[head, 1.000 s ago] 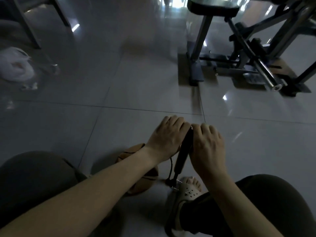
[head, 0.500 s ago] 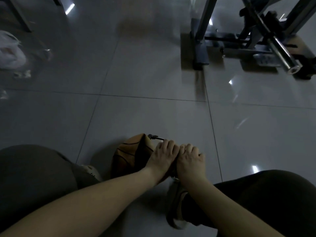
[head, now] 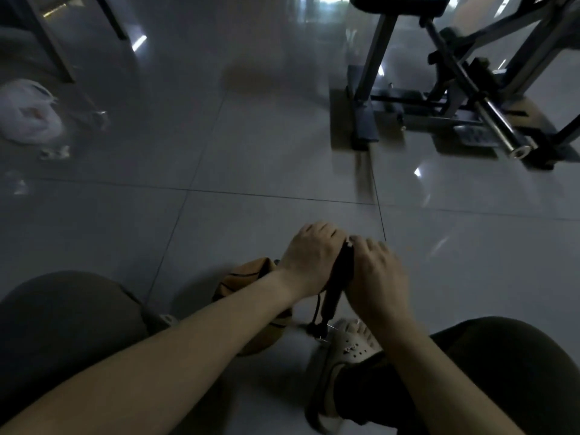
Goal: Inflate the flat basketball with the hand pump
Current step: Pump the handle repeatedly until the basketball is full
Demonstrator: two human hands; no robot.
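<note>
Both hands are wrapped over the top handle of the hand pump (head: pixel 337 282). The left hand (head: pixel 309 257) is on the left side with its fingers curled down over the handle, and the right hand (head: pixel 375 277) is on the other side doing the same. The right one is a bit motion-blurred, so I can't make out the exact finger placement. The two hands sit knuckle to knuckle with just the black shaft showing between them.

The pump leans slightly, with its base on the floor right at the toe of a pale clog (head: pixel 348 346) on the right foot. I can't tell if the foot is actually pinning it down. A thin black hose (head: pixel 317 306) loops beside the shaft.

The basketball (head: pixel 248 274) is on the tiles just left of the pump. It's orange and looks saggy, and it's half hidden behind the left wrist and forearm. Where the hose meets it isn't visible.

Dark-trousered knees frame the bottom corners. Further out there's a glossy grey tile floor (head: pixel 266 158), a metal gym machine (head: pixel 455 89) at top right, and a white plastic bag (head: pixel 26 113) at far left.
</note>
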